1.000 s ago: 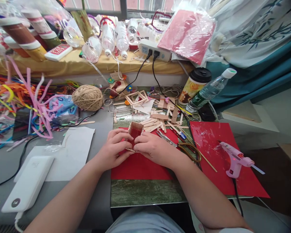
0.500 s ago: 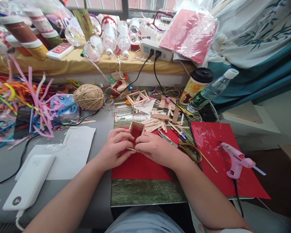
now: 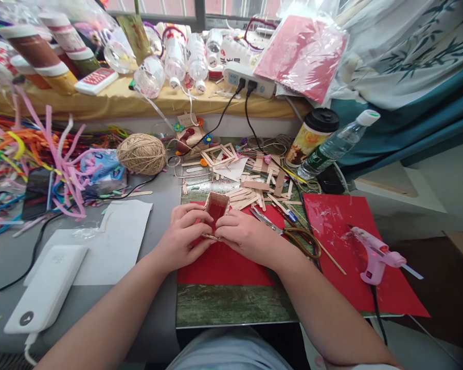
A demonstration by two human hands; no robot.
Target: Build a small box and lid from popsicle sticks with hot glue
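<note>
Stick box (image 3: 216, 207), a small open frame of wooden craft sticks lined in red, sits tilted between my two hands above the near red sheet (image 3: 224, 264) on the surface (image 3: 231, 306). My left hand (image 3: 183, 236) closes its grip on the box's left side, thumb and forefinger pinched at the near corner. My right hand (image 3: 245, 235) grips the right side the same way, fingertips meeting the left hand's at a thin stick along the box's lower edge. Both grips are clenched on the box; whether its bottom touches the sheet I cannot tell.

Just beyond the box lies a loose heap of craft sticks (image 3: 254, 185), with a few glued square frames (image 3: 219, 154) further back. Scissors (image 3: 266, 221) lie just right of my right hand, on the sheet's edge. A second red sheet (image 3: 332, 216) lies to the right, and a pink glue gun (image 3: 374, 254) rests on it, well apart from my hands. A ball of twine (image 3: 141, 153) sits at the back left, near a tangle of coloured pipe cleaners (image 3: 42, 149). A white power bank (image 3: 46, 288) lies on the grey part of the surface at the near left, beside white paper (image 3: 116, 231). A lidded cup (image 3: 312, 136) and a water bottle (image 3: 332, 146) stand at the back right.
</note>
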